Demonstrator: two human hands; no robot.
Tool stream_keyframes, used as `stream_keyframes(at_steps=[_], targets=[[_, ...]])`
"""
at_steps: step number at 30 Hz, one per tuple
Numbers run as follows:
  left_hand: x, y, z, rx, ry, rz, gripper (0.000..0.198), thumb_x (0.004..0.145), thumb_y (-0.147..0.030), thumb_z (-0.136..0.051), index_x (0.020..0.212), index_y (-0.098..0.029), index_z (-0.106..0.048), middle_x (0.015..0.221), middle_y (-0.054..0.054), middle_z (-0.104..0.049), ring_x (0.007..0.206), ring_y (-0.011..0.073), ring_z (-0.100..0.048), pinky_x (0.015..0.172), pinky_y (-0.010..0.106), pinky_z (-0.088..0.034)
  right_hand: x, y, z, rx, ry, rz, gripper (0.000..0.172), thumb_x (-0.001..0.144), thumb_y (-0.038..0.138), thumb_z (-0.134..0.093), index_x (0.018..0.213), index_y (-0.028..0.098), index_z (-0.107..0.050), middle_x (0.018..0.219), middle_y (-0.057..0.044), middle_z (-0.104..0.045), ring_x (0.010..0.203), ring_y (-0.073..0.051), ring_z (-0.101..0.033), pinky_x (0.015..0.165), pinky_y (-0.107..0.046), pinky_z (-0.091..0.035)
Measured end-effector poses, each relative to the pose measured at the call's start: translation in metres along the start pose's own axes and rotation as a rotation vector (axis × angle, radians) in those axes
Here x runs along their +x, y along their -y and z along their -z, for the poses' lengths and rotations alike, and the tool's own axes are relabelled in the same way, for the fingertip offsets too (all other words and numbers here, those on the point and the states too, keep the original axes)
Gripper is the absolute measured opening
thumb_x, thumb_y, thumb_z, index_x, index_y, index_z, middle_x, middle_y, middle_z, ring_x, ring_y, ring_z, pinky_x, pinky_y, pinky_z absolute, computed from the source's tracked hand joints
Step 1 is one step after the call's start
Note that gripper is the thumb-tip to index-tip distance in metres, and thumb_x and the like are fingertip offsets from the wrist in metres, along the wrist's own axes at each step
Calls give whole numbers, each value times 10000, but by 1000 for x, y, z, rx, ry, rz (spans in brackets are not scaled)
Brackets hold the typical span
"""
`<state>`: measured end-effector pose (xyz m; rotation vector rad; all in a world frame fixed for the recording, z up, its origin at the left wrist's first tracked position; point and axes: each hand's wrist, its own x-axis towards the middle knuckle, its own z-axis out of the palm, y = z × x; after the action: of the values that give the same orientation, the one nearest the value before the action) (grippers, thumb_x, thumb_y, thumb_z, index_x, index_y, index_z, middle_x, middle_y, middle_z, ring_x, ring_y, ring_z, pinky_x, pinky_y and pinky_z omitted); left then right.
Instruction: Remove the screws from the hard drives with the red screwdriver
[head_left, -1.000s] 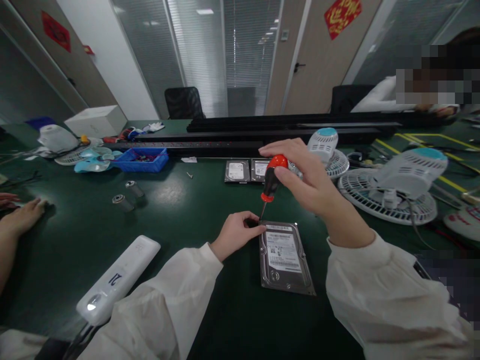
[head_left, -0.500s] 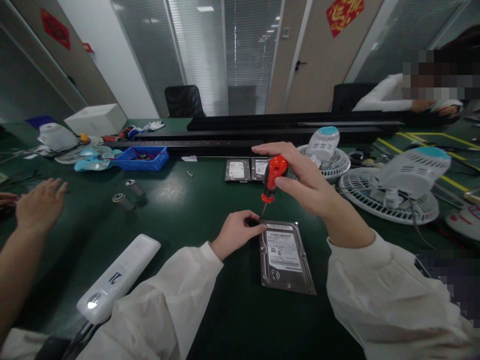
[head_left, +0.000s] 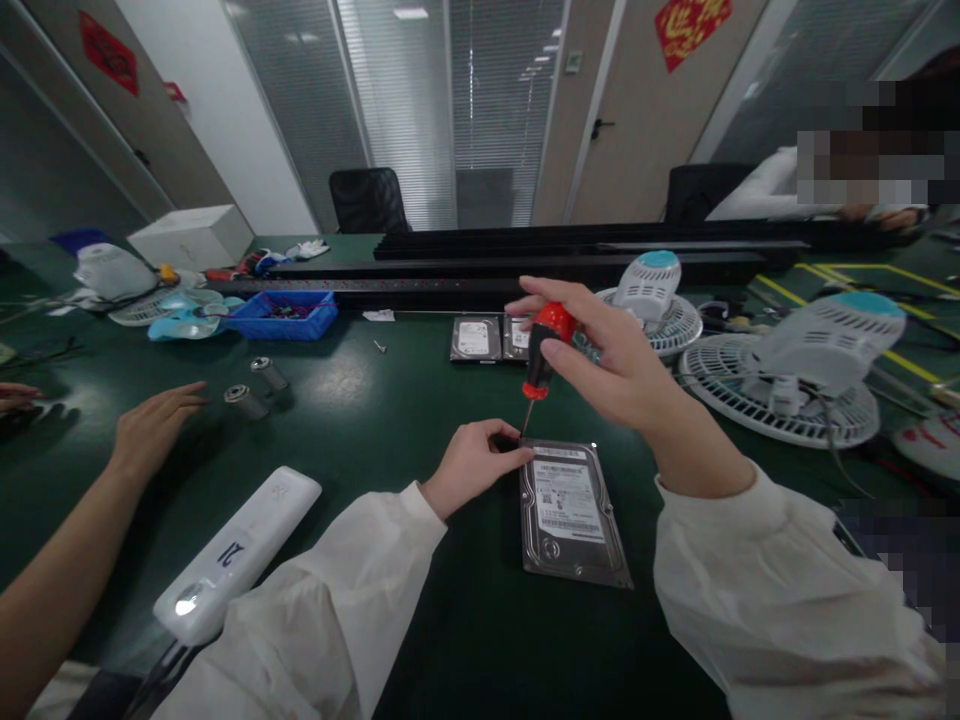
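Note:
A silver hard drive [head_left: 571, 512] lies flat on the green table [head_left: 360, 410] in front of me. My right hand [head_left: 607, 355] is closed around the red handle of a screwdriver [head_left: 543, 355], whose tip rests at the drive's far left corner. My left hand [head_left: 474, 462] is curled against that same corner, its fingertips pinched by the screwdriver tip and touching the drive's edge.
Another person's bare hand [head_left: 154, 428] reaches in from the left toward two small metal cylinders [head_left: 246, 402]. A white device [head_left: 236, 555] lies near left. Two more hard drives [head_left: 475, 340], a blue tray [head_left: 283, 317] and white fans [head_left: 787, 370] sit farther back.
The other person's hand has moved rightward across the table toward the metal cylinders. My right hand has shifted its fingers on the screwdriver handle; the drive has stayed put.

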<state>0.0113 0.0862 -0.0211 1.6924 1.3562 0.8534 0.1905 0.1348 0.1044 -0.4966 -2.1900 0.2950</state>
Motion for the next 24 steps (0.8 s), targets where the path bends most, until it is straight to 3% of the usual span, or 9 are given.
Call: stream_keyframes(at_steps=[2, 4, 7, 9, 12, 14, 16, 20, 24], targets=[[0, 0, 0, 7, 2, -3, 271, 848, -388, -784, 1010, -171, -775, 909, 31, -759, 700, 164, -631, 641, 283, -468, 1, 0, -2, -74, -56, 19, 465, 944, 311, -630, 1403, 251, -591, 1231, -82, -724, 994, -228, -698, 906, -425, -575], [0, 1, 1, 11, 2, -6, 276, 851, -399, -781, 1010, -174, -775, 899, 30, -757, 695, 164, -630, 640, 284, -467, 2, 1, -2, -115, -74, 54, 408, 927, 323, -666, 1322, 223, -655, 1173, -93, -730, 1005, -238, -693, 908, -433, -573], [1, 3, 0, 13, 0, -12, 294, 849, -422, -779, 1013, -177, -775, 898, 28, -757, 695, 164, -631, 636, 282, -467, 3, 2, 1, -42, -25, 67, 423, 961, 292, -595, 1381, 253, -626, 1387, -117, -647, 1284, -283, -610, 1073, -502, -502], [1, 5, 0, 7, -5, -17, 303, 843, -427, -784, 1014, -177, -775, 897, 27, -757, 698, 164, -632, 638, 281, -467, 3, 3, 2, 37, 12, 61, 481, 978, 250, -537, 1455, 307, -565, 1497, -85, -585, 1372, -274, -557, 1131, -515, -460], [2, 7, -1, -2, -9, -26, 292, 840, -416, -786, 1003, -175, -777, 883, 26, -758, 698, 164, -634, 642, 282, -461, 4, 3, 2, 4, -24, 60, 473, 964, 246, -571, 1433, 303, -586, 1214, -65, -729, 1066, -236, -682, 955, -466, -550], [2, 7, -1, 0, -13, -25, 283, 839, -409, -786, 997, -175, -777, 883, 27, -759, 701, 165, -637, 647, 283, -462, 4, 2, 1, -94, -71, 60, 406, 932, 303, -650, 1337, 265, -660, 1007, -57, -730, 901, -223, -662, 845, -443, -559], [2, 7, -1, 1, -14, -26, 288, 839, -410, -786, 1004, -174, -777, 896, 30, -762, 704, 166, -638, 649, 283, -464, 4, 1, 1, -168, -69, 42, 403, 913, 362, -684, 1301, 253, -679, 1028, -75, -714, 949, -248, -650, 864, -470, -551], [2, 8, -1, -4, -5, -43, 299, 844, -417, -781, 1014, -170, -776, 916, 31, -765, 701, 161, -638, 644, 277, -467, 2, -1, 3, -97, -5, 45, 490, 989, 276, -535, 1479, 281, -534, 1425, -97, -620, 1308, -291, -568, 1085, -536, -461], [3, 10, -2, 9, -15, -38, 295, 839, -407, -787, 1018, -174, -779, 904, 27, -762, 706, 160, -638, 651, 275, -472, 2, -3, 4, -122, -49, 45, 472, 954, 275, -625, 1422, 231, -587, 1165, -79, -736, 1011, -234, -672, 927, -442, -541]])
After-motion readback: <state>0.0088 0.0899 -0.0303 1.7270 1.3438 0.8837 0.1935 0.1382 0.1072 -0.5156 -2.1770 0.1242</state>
